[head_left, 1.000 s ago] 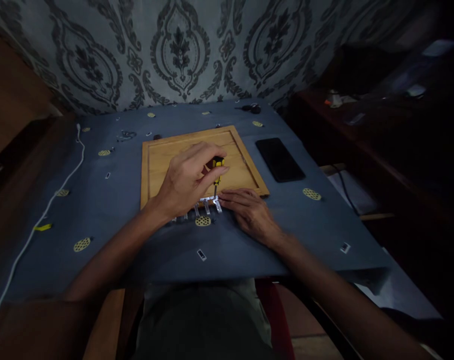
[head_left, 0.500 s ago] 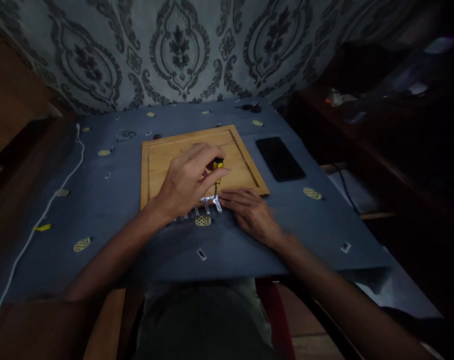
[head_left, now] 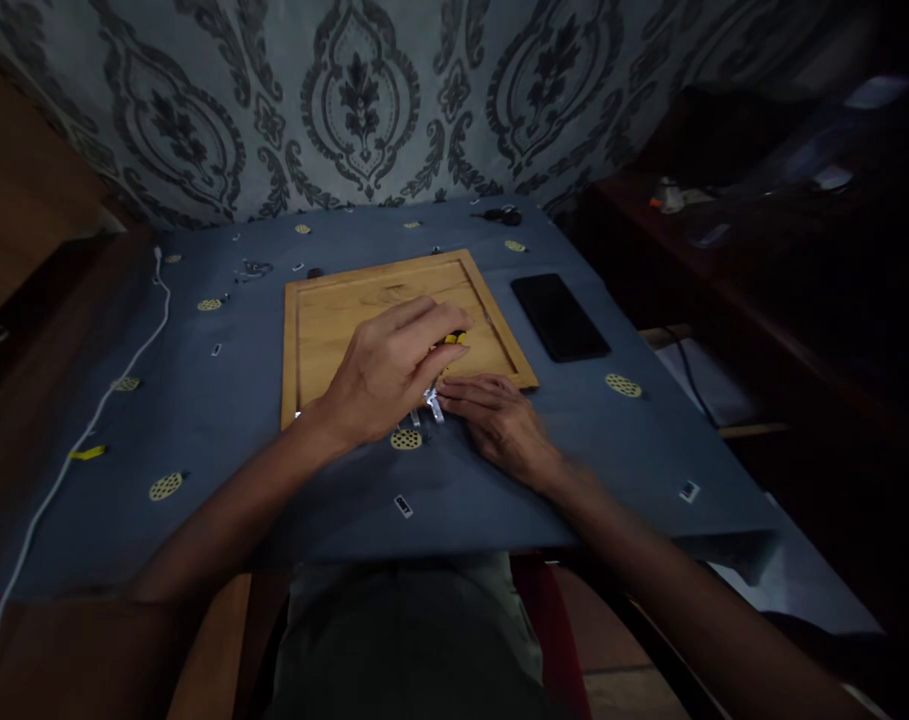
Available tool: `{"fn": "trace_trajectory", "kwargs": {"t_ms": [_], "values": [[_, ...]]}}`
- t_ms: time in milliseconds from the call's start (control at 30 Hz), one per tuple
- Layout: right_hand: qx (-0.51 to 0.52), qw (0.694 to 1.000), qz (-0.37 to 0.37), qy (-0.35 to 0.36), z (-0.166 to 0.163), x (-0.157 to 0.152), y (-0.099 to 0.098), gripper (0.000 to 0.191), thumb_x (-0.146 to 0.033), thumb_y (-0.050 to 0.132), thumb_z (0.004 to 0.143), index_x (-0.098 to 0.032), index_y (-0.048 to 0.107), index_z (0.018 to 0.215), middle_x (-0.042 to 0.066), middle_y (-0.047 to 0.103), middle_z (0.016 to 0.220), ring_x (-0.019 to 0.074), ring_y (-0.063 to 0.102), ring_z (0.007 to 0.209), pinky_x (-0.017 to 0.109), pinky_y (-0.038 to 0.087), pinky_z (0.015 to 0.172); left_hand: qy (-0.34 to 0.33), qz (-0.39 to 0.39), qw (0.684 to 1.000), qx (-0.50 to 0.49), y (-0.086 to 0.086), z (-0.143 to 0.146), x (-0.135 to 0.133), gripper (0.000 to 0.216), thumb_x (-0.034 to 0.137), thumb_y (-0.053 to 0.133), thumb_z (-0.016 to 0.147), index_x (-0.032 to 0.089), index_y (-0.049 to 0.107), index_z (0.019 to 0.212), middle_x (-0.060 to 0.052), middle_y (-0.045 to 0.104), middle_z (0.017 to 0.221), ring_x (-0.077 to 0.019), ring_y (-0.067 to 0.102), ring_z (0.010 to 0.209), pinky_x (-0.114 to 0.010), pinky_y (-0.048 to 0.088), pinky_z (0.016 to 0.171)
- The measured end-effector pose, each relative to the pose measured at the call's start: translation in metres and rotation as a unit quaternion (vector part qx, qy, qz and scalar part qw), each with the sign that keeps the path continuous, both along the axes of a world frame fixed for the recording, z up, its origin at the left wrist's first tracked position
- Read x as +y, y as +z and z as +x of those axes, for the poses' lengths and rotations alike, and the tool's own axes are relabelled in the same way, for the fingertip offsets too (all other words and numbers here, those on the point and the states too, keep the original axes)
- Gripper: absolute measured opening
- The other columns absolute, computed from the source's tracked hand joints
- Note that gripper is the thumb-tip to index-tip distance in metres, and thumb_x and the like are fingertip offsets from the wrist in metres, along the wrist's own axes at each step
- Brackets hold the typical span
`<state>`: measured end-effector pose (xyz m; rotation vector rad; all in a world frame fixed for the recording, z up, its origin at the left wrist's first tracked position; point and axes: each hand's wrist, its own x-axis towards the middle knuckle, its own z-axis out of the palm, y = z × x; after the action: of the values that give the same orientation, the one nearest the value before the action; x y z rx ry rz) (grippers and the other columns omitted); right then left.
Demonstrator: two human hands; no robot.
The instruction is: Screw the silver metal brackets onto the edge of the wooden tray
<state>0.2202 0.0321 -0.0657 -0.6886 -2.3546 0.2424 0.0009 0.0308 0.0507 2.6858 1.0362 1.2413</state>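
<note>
My left hand (head_left: 394, 365) is closed around a screwdriver (head_left: 455, 338) with a yellow and black handle, over the near edge of a framed wooden board (head_left: 326, 330). The fingers cover most of the tool, and its tip cannot be made out. Just below it lies a shiny metal hook rack (head_left: 433, 403) along the board's near edge, with its left part largely behind my left hand and wrist. My right hand (head_left: 499, 420) rests flat beside the rack's right end, fingers stretched out and fingertips against it, holding nothing I can see.
A black phone (head_left: 559, 317) lies right of the board on the blue patterned tablecloth (head_left: 499, 520). Small dark items (head_left: 503, 215) sit at the back edge, and thin metal pieces (head_left: 253, 269) at the back left. A white cable (head_left: 86, 430) runs down the left side.
My left hand has moved slightly right and rolled over, so the screwdriver's handle leans further right and its shaft is now hidden. More of the hook rack is covered. My right hand stays put.
</note>
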Motion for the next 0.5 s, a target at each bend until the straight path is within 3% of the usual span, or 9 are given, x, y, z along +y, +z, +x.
{"fn": "trace_trajectory", "kwargs": {"t_ms": [200, 500], "values": [[-0.004, 1.000, -0.006, -0.005, -0.001, 0.000, 0.001, 0.044, -0.003, 0.050, 0.095, -0.025, 0.072, 0.125, 0.007, 0.077, 0.129, 0.0243, 0.070, 0.123, 0.048, 0.055, 0.101, -0.027, 0.005, 0.999, -0.020, 0.002, -0.001, 0.003, 0.012, 0.012, 0.063, 0.098, 0.012, 0.069, 0.108, -0.007, 0.078, 0.100, -0.0166, 0.074, 0.093, -0.028, 0.059, 0.084], [0.001, 1.000, 0.002, -0.001, -0.001, 0.001, -0.001, 0.042, -0.003, 0.050, 0.096, -0.024, 0.073, 0.125, 0.007, 0.077, 0.128, 0.0241, 0.071, 0.122, 0.046, 0.055, 0.100, -0.103, -0.059, 0.992, -0.051, 0.006, -0.010, 0.012, 0.012, 0.016, 0.066, 0.098, 0.017, 0.074, 0.106, -0.004, 0.079, 0.101, -0.0149, 0.075, 0.094, -0.025, 0.058, 0.085]]}}
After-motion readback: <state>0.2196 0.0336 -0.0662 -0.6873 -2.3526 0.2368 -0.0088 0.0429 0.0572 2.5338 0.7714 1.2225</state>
